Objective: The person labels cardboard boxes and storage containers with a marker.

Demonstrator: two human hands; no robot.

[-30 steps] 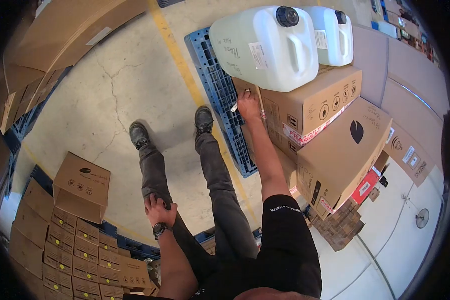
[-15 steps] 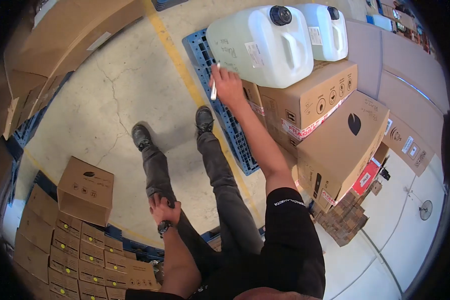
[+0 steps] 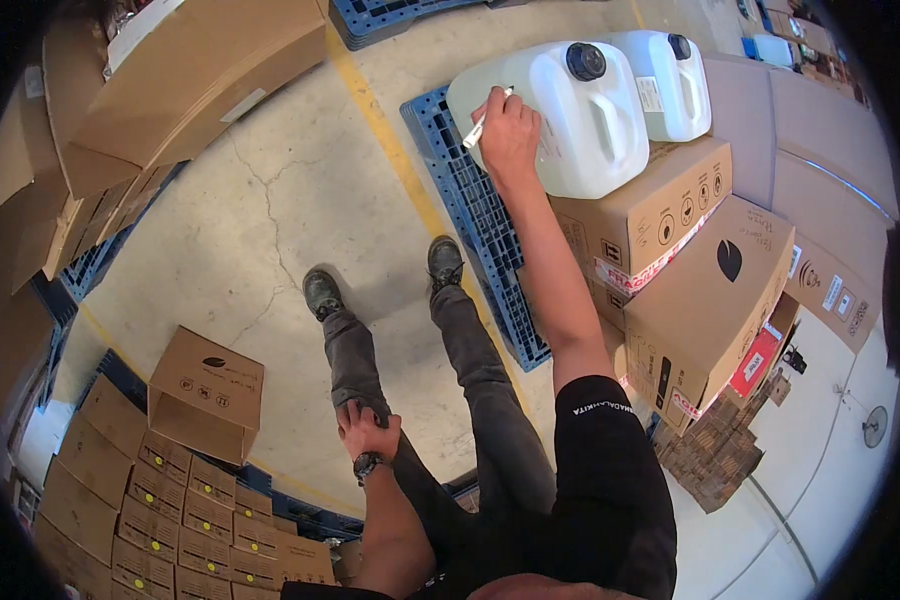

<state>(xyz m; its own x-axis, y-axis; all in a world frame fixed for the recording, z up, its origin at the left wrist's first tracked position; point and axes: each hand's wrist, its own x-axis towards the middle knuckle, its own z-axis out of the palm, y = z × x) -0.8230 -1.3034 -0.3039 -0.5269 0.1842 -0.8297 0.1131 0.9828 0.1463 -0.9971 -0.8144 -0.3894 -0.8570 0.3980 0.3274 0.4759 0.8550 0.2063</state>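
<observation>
My right hand (image 3: pixel 511 137) grips a white marker (image 3: pixel 477 131) against the side of a large translucent jerrycan (image 3: pixel 580 130) with a black cap. The jerrycan lies on cardboard boxes, and my hand covers part of its side. My left hand (image 3: pixel 367 430), with a watch on the wrist, rests on my left leg near the knee, its fingers spread over the trousers and holding nothing. A second, smaller jerrycan (image 3: pixel 670 88) with a black cap is just beyond the first.
A blue pallet (image 3: pixel 480 230) stands beside the yellow floor line. Boxes (image 3: pixel 710 280) are stacked at the right. One open box (image 3: pixel 206 392) sits by stacked cartons (image 3: pixel 155 490) at lower left. Large cardboard boxes (image 3: pixel 200 80) stand at upper left.
My right hand has moved up with the marker, from beside the jerrycan's edge onto its side. The whole view has shifted, with things appearing lower and further right.
</observation>
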